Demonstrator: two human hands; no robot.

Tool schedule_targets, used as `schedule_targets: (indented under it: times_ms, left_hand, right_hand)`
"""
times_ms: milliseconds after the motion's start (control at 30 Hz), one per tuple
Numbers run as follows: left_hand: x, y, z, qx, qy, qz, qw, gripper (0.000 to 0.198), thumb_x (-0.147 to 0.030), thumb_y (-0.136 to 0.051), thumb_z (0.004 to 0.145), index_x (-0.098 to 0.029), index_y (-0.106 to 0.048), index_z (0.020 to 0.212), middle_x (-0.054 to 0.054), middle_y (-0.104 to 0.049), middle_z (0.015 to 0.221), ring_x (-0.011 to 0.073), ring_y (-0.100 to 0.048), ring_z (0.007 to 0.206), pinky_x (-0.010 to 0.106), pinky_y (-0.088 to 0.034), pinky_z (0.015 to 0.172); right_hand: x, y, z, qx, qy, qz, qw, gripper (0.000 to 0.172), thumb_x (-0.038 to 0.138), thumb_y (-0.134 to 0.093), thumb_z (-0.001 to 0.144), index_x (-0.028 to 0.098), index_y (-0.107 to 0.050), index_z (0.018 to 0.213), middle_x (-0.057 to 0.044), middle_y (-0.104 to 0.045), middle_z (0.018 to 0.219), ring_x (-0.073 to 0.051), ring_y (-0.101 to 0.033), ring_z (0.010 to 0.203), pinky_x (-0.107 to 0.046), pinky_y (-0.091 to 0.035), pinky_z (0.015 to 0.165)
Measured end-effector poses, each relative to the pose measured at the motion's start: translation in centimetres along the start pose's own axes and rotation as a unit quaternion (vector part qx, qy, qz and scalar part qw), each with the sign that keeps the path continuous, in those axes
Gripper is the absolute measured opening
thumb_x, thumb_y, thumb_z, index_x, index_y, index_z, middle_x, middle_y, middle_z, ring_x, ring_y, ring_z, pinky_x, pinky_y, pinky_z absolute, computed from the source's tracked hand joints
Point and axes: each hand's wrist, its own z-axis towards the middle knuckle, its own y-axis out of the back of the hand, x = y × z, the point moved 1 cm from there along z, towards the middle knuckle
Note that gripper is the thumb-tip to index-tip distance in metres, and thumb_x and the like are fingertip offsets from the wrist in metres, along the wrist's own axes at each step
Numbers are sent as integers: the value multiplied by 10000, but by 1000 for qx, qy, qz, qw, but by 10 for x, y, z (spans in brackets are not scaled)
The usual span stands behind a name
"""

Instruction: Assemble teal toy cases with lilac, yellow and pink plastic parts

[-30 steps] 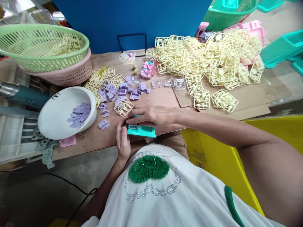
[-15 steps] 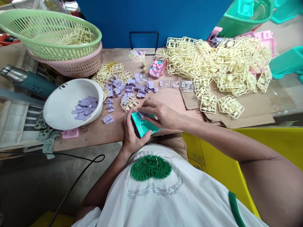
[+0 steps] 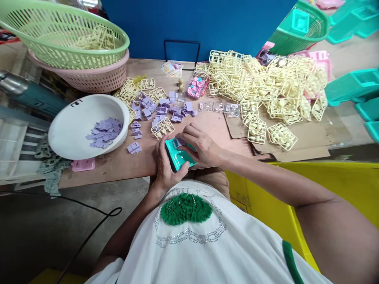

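Observation:
My left hand [image 3: 166,165] is wrapped round the left side of a turquoise plastic tray [image 3: 181,158] at the table's front edge, its thumb over the near rim. Over the tray's far part is my right hand [image 3: 201,145], its fingers closed on a small purple piece [image 3: 178,142] that lies at the tray's upper left corner. Most of that piece is covered by the fingers. Just beyond the hands rests a cream sprue frame [image 3: 162,128], with loose purple parts [image 3: 160,112] behind it.
A white bowl [image 3: 56,130] with purple pieces stands at the left, below stacked green [image 3: 71,55] and pink baskets [image 3: 100,79]. Cream sprues [image 3: 245,79] are heaped at the right on cardboard [image 3: 314,138]. Clear packets [image 3: 219,106] and a bag of pink pieces [image 3: 196,86] lie mid-table.
The view has shifted slightly. My right hand has moved a little over the tray, and both hands keep their hold.

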Motion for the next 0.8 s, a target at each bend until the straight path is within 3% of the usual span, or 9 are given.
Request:
schedule_targets:
  times_ms: [167,233,367,600,800]
  left_hand:
    - [1,0,1,-1,-16,2,1000,943,-529,-717,887,-212,-236,1633,212,-407,1566,372,-448,1461,578,-368,1246]
    - [1,0,2,-4,-19,1,1000,938,-538,-708,893,-205,-240,1634,216,-421,1550,373,-456,1452,580,-375,1239]
    - [0,-1,3,-9,-18,0,1000,915,-544,-691,902,-193,-256,1626,226,-419,1540,374,-474,1432,585,-386,1231]
    - [2,0,3,-12,-27,15,999,944,-514,-704,891,-198,-226,1641,233,-414,1548,382,-478,1436,585,-423,1200]
    - [6,-1,3,-18,-36,30,999,941,-505,-725,870,-195,-260,1626,224,-453,1515,378,-495,1416,589,-415,1204]
  right_hand:
    - [-12,14,13,93,41,52,993,269,312,-501,1096,132,-689,1163,-87,-602,937,-224,-549,864,-343,-460,748]
    - [-11,17,18,102,36,55,993,250,283,-515,1083,123,-707,1090,-90,-610,926,-219,-548,846,-339,-462,730]
    - [-2,10,15,64,13,11,998,266,207,-482,1065,105,-724,1021,-120,-626,913,-257,-551,904,-408,-503,809]
    - [-3,-4,-11,-51,-70,107,991,442,424,-580,1070,162,-638,1422,-150,-661,1151,-257,-645,1048,-428,-576,892]
    - [-4,-7,-13,-83,-109,142,980,331,409,-647,1042,165,-775,1226,-135,-709,1093,-233,-691,1009,-400,-590,890]
